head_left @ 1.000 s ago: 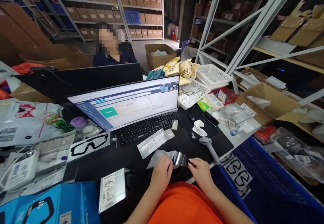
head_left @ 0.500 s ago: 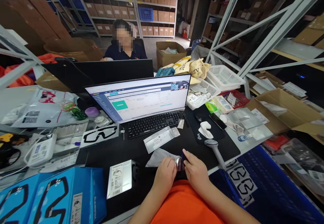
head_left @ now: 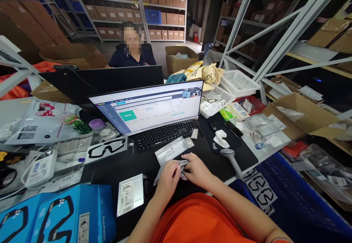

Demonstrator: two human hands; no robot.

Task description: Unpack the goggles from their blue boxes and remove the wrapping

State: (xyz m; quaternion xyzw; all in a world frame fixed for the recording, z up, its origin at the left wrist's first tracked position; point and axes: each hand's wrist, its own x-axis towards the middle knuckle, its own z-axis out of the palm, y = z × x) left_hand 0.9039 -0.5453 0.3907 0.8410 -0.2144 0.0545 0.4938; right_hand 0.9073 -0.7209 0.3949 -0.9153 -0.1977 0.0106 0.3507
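A soft grey cloth (head_left: 182, 165) is bunched between my two hands above the front of the dark desk mat. My left hand (head_left: 168, 177) grips its left side with curled fingers. On the other side, my right hand (head_left: 196, 168) pinches the cloth, thumb and fingers closed on it. Part of the cloth hangs down left of my left hand. Whether anything lies inside the folds is hidden. Just beyond the hands lies an opened silver-white box (head_left: 172, 150). Another white box with printed text (head_left: 130, 195) sits to the left of my left forearm.
Behind the keyboard (head_left: 166, 135) stands a lit monitor (head_left: 148, 107). A scanner (head_left: 231, 160), a white cloth (head_left: 220, 138) and a phone (head_left: 233, 129) lie at right. Blue glasses boxes (head_left: 93, 202) fill the front left. A person (head_left: 132, 54) sits across the desk.
Both hands have moved slightly up and left. The shiny dark piece between them is out of sight, and the grey cloth that lay by the left hand is now gathered between both hands.
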